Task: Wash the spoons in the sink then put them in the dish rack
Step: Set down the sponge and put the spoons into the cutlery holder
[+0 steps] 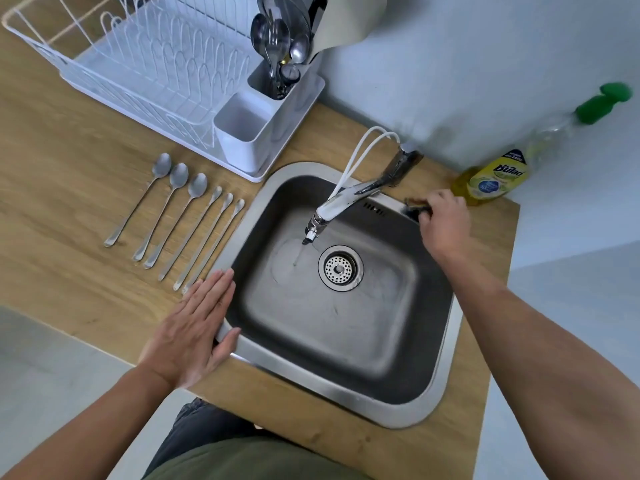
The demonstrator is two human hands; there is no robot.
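Your wooden table [86, 209] carries everything, with the steel sink [346, 323] set into its right part and a thin stream of water running from the faucet [341, 204] into the basin beside the drain [340, 268]. The white dish rack [138, 60] sits at the table's far left, its plate slots bare, its far cutlery cup [280, 74] holding several utensils upright and the near cup bare. Your left hand [194, 330] lies flat, fingers together and extended, palm down on the sink's left rim and the table edge, holding nothing. Your right hand [445, 223] reaches to the sink's far right corner, fingers curled onto a dark sponge [414, 206] sitting there; how tight the grip is, you can't tell, blurred. A yellow dish soap bottle [495, 181] with a green cap leans just beyond that hand by the wall. Six spoons [176, 216] lie in a row on the table left of the sink, bowls toward the rack: three bigger on the left, three slimmer on the right, the nearest handle tip just beside your left fingertips.
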